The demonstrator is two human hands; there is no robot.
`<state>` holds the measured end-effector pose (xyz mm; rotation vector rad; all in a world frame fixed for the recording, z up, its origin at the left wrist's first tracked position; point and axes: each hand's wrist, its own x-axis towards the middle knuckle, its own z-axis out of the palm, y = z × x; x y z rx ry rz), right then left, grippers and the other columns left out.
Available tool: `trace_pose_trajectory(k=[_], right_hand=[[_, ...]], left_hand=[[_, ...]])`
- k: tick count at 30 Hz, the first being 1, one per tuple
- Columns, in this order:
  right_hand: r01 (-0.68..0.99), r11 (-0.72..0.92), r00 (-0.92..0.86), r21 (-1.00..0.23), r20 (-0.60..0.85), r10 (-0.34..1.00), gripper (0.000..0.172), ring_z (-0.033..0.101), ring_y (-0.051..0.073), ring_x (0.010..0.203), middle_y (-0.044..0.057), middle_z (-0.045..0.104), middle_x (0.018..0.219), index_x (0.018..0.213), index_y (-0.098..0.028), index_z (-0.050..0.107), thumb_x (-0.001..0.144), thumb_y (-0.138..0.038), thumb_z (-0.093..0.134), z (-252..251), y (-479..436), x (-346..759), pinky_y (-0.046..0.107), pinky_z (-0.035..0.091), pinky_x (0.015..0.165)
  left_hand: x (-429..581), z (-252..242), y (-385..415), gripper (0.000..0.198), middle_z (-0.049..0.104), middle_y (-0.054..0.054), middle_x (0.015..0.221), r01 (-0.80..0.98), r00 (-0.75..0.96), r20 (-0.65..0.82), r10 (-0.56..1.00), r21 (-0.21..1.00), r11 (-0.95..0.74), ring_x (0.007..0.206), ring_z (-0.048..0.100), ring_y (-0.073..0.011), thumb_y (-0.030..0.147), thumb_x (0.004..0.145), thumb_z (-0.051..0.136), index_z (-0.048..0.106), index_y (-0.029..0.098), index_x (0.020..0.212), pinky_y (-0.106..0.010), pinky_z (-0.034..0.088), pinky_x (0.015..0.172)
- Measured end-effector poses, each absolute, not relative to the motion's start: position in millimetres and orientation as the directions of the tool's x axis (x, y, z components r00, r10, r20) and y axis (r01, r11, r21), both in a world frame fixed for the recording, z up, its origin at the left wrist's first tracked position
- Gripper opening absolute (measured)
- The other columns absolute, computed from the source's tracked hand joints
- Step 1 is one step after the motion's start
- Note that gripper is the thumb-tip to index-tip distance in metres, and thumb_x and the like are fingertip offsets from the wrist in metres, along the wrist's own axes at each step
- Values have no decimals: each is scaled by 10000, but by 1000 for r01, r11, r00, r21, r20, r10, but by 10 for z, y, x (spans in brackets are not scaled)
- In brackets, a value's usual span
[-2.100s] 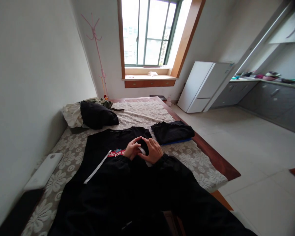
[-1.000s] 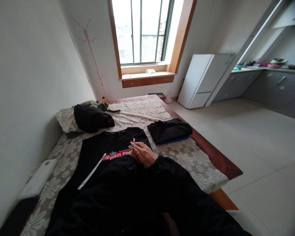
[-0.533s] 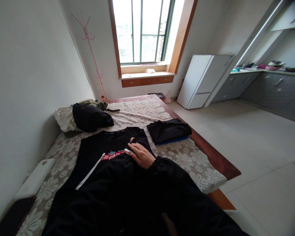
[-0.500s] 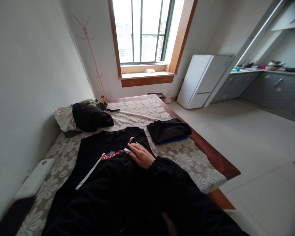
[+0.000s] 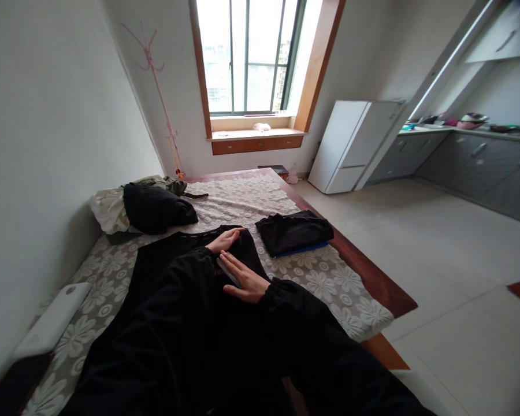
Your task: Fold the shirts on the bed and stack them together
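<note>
A black T-shirt (image 5: 156, 260) lies spread on the bed, partly hidden by my black sleeves. My left hand (image 5: 226, 238) reaches forward and rests flat, fingers stretched out, near the shirt's collar and right shoulder. My right hand (image 5: 243, 278) lies flat and open on the shirt's right side, fingers together and pointing left, over a white stripe of the shirt. Neither hand grips anything.
The bed (image 5: 329, 280) has a flower-patterned cover and a wooden edge on the right. A folded black garment (image 5: 293, 231) lies right of the shirt. A pile of dark clothes (image 5: 153, 206) sits at the back left. A white object (image 5: 47, 320) lies by the wall. A white fridge (image 5: 351, 144) stands beyond.
My left hand has come out from under the sleeve and reached forward to the collar. My right hand has flattened and turned its fingers left. The shirt's red print is now covered.
</note>
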<state>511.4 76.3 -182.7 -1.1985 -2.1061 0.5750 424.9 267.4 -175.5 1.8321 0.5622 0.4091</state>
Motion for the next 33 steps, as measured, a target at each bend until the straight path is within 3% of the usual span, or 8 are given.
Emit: trace_pose_trajectory(k=[3, 5, 8, 13, 18, 25, 29, 33], right_hand=[[616, 446, -411, -650, 218, 885, 910, 211, 282, 1574, 187, 224, 1695, 1658, -123, 136, 986, -573, 553, -1852, 779, 5109, 470, 230, 1286], [630, 452, -437, -632, 192, 879, 902, 283, 299, 1548, 216, 303, 1659, 1642, -94, 192, 980, -589, 554, -1873, 793, 5104, 488, 238, 1279], [618, 491, -475, -614, 206, 856, 877, 342, 314, 1519, 215, 370, 1627, 1625, -98, 238, 975, -591, 562, -1901, 817, 5104, 519, 243, 1269], [642, 554, -529, -530, 217, 820, 876, 361, 350, 1497, 224, 400, 1605, 1592, -95, 310, 940, -598, 608, -1923, 829, 5108, 553, 256, 1250], [698, 609, -584, -376, 193, 789, 808, 341, 415, 1478, 273, 479, 1513, 1432, -61, 547, 866, -623, 676, -1904, 653, 4967, 611, 243, 1225], [506, 706, -716, -495, 215, 664, 553, 499, 305, 1363, 153, 635, 1347, 1373, -166, 593, 922, -481, 648, -1685, -140, 4764, 484, 326, 1202], [693, 483, -414, -535, 252, 874, 298, 635, 231, 1065, 79, 701, 1124, 1226, -217, 633, 935, -268, 593, -1675, -528, 5094, 383, 506, 965], [858, 119, 38, -500, 293, 955, 204, 629, 243, 984, 81, 662, 1049, 1103, -229, 612, 927, -178, 523, -1801, -685, 5477, 397, 533, 881]], left_hand=[[4289, -1750, 2769, 507, 714, -105, 1108, 264, 813, -43, 581, 916, -302, 1014, 691, -241, 535, 1049, 392, 591, 174, 1343, -386, 571, 856], [4377, -1768, 2774, 488, 721, -89, 1056, 302, 802, -34, 596, 884, -356, 1014, 685, -246, 521, 1002, 504, 605, 177, 1333, -372, 558, 877], [4545, -1833, 2711, 371, 713, -64, 1075, 325, 793, 29, 608, 824, -464, 1073, 655, -247, 371, 889, 684, 682, 195, 1216, -385, 506, 1001], [4675, -1925, 2617, 226, 692, -57, 1126, 343, 800, 115, 589, 718, -606, 1125, 630, -228, 168, 840, 657, 757, 215, 1037, -368, 454, 1091], [4647, -1930, 2518, 293, 647, -70, 1252, 410, 772, 173, 612, 599, -688, 1158, 606, -245, 162, 878, 627, 760, 259, 1121, -383, 477, 1075], [4607, -1805, 2252, 369, 532, -141, 1458, 505, 692, 280, 665, 471, -724, 1338, 469, -334, 216, 961, 559, 640, 207, 1321, -508, 461, 1081], [4451, -1691, 1942, 321, 533, -104, 1495, 391, 780, 322, 536, 416, -821, 1426, 401, -302, 179, 929, 604, 677, 212, 1241, -498, 333, 1203], [4142, -1661, 1447, 211, 677, -55, 1303, 200, 887, 302, 350, 432, -879, 1252, 575, -236, 314, 979, 576, 720, 256, 1122, -394, 436, 1125]])
